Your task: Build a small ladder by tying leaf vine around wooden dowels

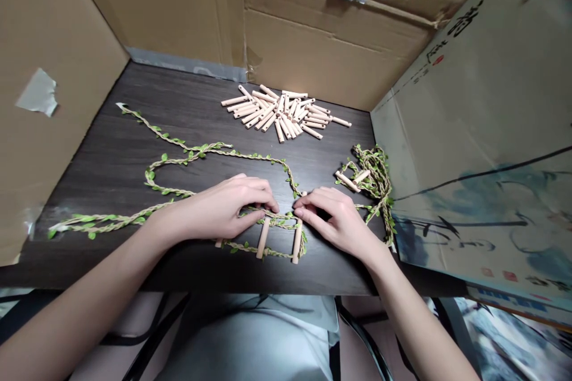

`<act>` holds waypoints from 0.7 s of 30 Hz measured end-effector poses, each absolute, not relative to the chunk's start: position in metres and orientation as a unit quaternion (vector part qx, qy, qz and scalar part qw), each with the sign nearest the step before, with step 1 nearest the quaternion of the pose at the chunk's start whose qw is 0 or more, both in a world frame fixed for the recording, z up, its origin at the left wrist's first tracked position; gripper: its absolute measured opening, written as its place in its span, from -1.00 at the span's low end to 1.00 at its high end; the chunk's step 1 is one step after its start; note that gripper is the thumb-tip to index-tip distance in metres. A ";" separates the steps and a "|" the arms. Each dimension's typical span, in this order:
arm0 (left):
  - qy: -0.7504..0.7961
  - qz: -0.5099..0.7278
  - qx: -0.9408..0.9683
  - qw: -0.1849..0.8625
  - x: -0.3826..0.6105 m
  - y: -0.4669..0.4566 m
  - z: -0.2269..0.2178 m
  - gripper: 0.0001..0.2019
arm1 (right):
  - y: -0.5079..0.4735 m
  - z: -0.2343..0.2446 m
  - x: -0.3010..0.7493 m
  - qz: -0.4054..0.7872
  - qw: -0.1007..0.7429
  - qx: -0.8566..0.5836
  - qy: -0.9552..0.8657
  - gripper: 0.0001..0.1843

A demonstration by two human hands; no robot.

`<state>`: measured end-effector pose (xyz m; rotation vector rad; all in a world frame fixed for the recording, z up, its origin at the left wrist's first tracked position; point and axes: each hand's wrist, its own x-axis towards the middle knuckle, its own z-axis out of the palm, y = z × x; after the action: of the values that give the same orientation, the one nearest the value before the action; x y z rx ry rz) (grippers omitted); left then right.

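A small rope ladder of leafy twine [279, 254] and wooden rungs [263, 238] lies near the table's front edge. My left hand [236, 205] is closed on the twine along the ladder's far side, thumb and fingers pinching it. Just to the right, my right hand [328, 214] pinches the leafy twine by the ladder's top right corner. Between the two hands, a short piece of twine shows above the rungs. The tip of one wooden peg pokes up beside my right fingers; the rest of it is hidden.
A heap of drilled wooden pegs [286, 110] lies at the back. Loose leafy twine [174, 141] winds across the left. On the right, a tangled twine bundle [375, 175] with a few pegs rests near a painted panel [473, 143]. Cardboard walls [313, 47] enclose the table.
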<state>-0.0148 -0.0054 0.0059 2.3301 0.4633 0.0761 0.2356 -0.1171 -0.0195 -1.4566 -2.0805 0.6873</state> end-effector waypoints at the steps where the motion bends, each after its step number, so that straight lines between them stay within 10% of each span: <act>1: 0.182 0.029 0.910 0.371 -0.015 -0.005 0.005 -0.75 | -0.117 -0.020 0.236 0.253 0.252 -0.535 -0.765 -0.81; 21: 0.167 0.036 0.918 0.358 -0.017 -0.005 -0.001 -0.76 | -0.117 -0.017 0.235 0.255 0.250 -0.532 -0.768 -0.83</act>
<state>-0.0171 -0.0049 -0.0008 2.3682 0.4303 0.0933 0.2354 -0.1166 -0.0174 -1.4483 -2.0893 0.6942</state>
